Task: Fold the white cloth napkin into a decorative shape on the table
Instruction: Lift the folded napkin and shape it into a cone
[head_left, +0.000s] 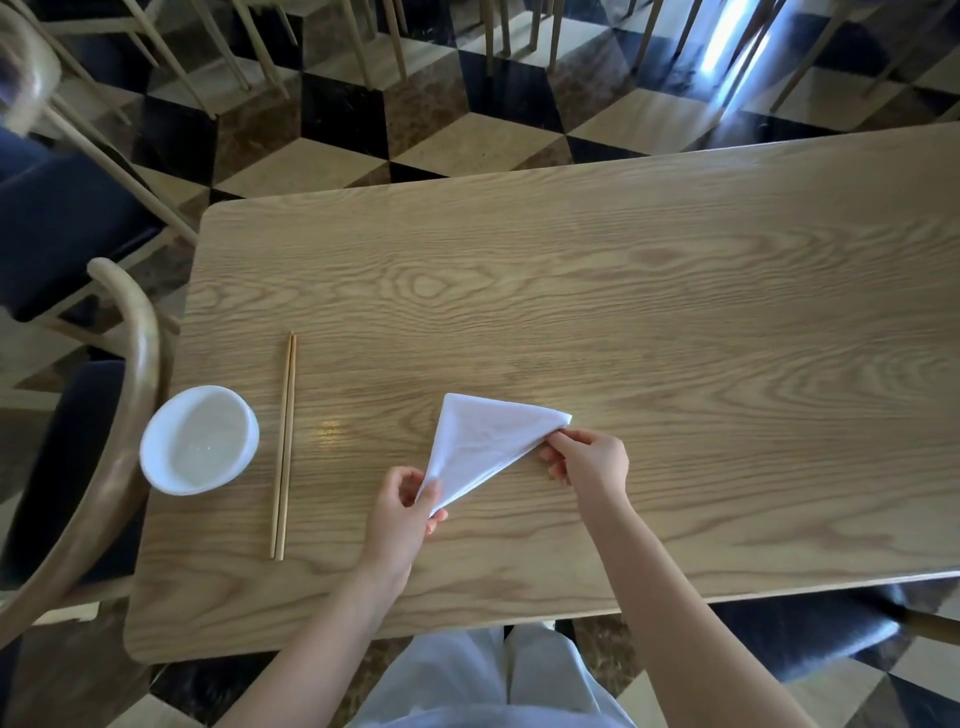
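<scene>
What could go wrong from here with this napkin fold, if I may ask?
1. The napkin is held only by pinches at two corners, the left hand at the near tip and the right hand at the right tip. If either slips, the layers could shift and the edges may stop lining up.
2. The chopsticks and the white bowl lie to its left. A wide sweep of the left arm might knock them.
</scene>
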